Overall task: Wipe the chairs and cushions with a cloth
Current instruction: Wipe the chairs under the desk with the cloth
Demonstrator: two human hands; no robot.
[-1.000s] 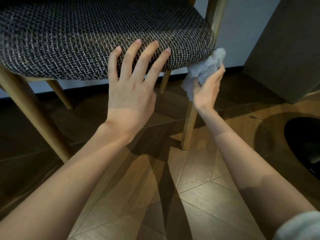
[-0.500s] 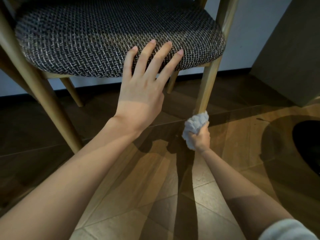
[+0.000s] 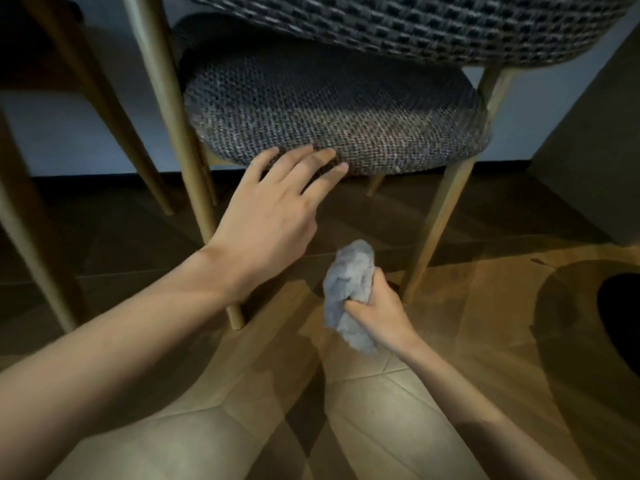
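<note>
Left hand (image 3: 270, 216) is resting spread fingers on the cushion (image 3: 329, 126) front.
Below and right of it, the right hand (image 3: 379, 311) is gripping the bunched cloth (image 3: 349, 289) (pale grey), with a wooden chair leg (image 3: 438, 220) just beyond.

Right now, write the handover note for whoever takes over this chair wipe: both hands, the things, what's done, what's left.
Left hand: fingers straight, tips touching the front edge of the seat cushion.
Right hand: grips the bunched cloth, low near the floor, apart from the front chair leg.
Done: cannot tell what is already wiped.
Left: probably bring the cloth to the legs and cushion.
</note>
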